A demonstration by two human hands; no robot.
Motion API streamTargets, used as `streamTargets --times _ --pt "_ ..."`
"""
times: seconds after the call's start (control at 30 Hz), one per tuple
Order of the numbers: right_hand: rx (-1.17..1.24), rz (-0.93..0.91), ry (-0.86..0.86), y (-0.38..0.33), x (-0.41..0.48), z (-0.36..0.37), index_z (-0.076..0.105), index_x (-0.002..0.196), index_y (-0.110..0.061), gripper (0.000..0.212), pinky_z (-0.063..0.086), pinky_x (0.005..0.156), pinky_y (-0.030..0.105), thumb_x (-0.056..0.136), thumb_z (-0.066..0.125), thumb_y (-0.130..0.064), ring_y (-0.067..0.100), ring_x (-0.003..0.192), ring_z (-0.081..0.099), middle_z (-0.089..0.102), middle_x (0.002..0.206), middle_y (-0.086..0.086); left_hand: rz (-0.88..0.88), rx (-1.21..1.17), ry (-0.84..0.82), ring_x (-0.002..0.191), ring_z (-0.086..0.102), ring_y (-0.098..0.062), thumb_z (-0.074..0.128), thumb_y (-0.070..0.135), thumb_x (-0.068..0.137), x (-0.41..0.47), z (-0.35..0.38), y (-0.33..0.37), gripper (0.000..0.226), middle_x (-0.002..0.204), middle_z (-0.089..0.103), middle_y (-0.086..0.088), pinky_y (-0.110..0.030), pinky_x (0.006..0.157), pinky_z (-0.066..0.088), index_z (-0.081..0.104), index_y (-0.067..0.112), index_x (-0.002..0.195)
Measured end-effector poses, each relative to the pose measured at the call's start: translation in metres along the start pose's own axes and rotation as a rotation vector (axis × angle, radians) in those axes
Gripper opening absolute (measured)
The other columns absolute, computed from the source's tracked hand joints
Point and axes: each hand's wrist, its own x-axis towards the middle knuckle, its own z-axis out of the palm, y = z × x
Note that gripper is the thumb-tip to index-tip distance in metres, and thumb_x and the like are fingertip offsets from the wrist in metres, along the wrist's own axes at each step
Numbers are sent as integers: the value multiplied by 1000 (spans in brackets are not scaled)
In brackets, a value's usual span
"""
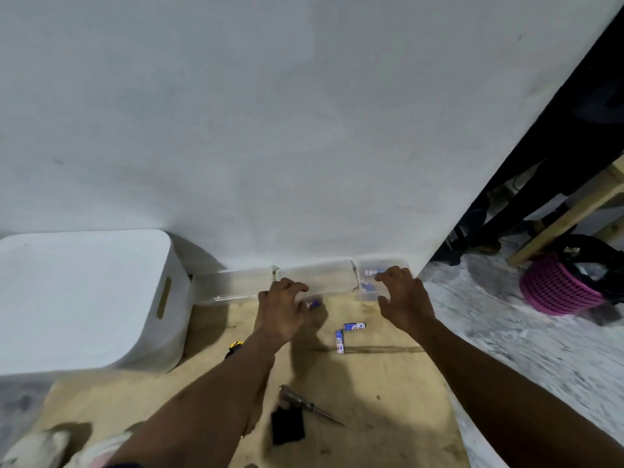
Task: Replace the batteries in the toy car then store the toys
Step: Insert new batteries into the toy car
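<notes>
On the head view, my left hand (283, 300) arches at the front rim of the middle clear tray (317, 275); I cannot tell whether it grips the battery (314, 304) beneath. My right hand (403, 295), right of the tray, is spread, empty. 2 loose batteries (354, 326) lie before the tray, screwdriver (304, 403) and black cover (287, 427) nearer me: I judge the swap unfinished, storing untouched.

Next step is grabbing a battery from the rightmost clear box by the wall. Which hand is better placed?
Right. The right hand hovers open right at the clear box holding the blue batteries, while the left hand sits further left, by the middle box.
</notes>
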Motion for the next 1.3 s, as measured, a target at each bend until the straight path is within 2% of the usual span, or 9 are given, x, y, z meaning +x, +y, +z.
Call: streamTargets --times 0.23,0.43,0.6,0.73,0.8,0.9,1.03,1.17,1.3 --pt "63 -99 139 -49 -53 3 71 103 -12 43 52 64 34 64 83 -3 27 85 67 70 100 6 -115 -99 15 109 60 -24 62 12 84 -59 -40 -80 32 117 65 -3 -35 93 49 70 18 114" --pt "113 1 43 -96 -93 15 68 112 -15 38 54 70 37 76 74 -7 28 96 64 67 106 4 -232 -218 -138 117 58 -27 59 20 90 -105 -47 -119 30 120 66 -8 -33 98 46 69 7 115" --pt "162 64 34 -134 -110 21 67 110 -18 33 54 71 37 78 70 -9 26 96 63 64 103 2 -495 -493 -260 106 64 -21 69 36 85 -124 -32 -145 11 109 71 -1 -32 97 49 68 30 95" --pt "205 141 4 -142 -113 27 67 112 -19 33 51 80 35 80 67 -11 23 104 62 63 113 1 -569 -681 -347 106 66 -23 76 40 81 -129 -18 -154 39 114 71 -3 -38 102 49 70 21 114" --pt "226 194 -16 -138 -111 30 68 111 -19 31 52 83 34 81 69 -13 24 104 64 63 117 2 -570 -748 -375 103 68 -26 76 33 83 -131 -18 -147 30 109 73 -6 -40 100 51 71 19 109" --pt "246 271 2 -128 -105 36 69 109 -17 27 51 83 34 82 72 -16 27 101 65 66 115 3 -569 -780 -355 100 69 -27 75 19 86 -130 -13 -141 13 106 74 -9 -40 98 52 71 21 98" --pt "240 336 -92 -117 -87 43 67 111 -18 30 52 85 35 82 73 -24 26 103 63 67 111 5 -553 -794 -341 101 69 -28 71 8 88 -127 -7 -142 15 103 74 -8 -41 99 52 71 23 92" --pt "243 360 -162 -120 -70 53 63 93 -18 14 50 70 31 81 70 -19 26 87 64 67 92 6 -578 -835 -252 99 69 -28 68 11 91 -122 -7 -143 12 105 73 -9 -39 94 54 71 16 101" --pt "216 360 -183 -124 -60 63 56 94 -16 16 44 66 29 82 66 -15 26 85 61 63 91 7 -610 -922 -178 100 68 -32 66 12 93 -107 -14 -137 17 106 71 -14 -44 94 55 67 10 110"
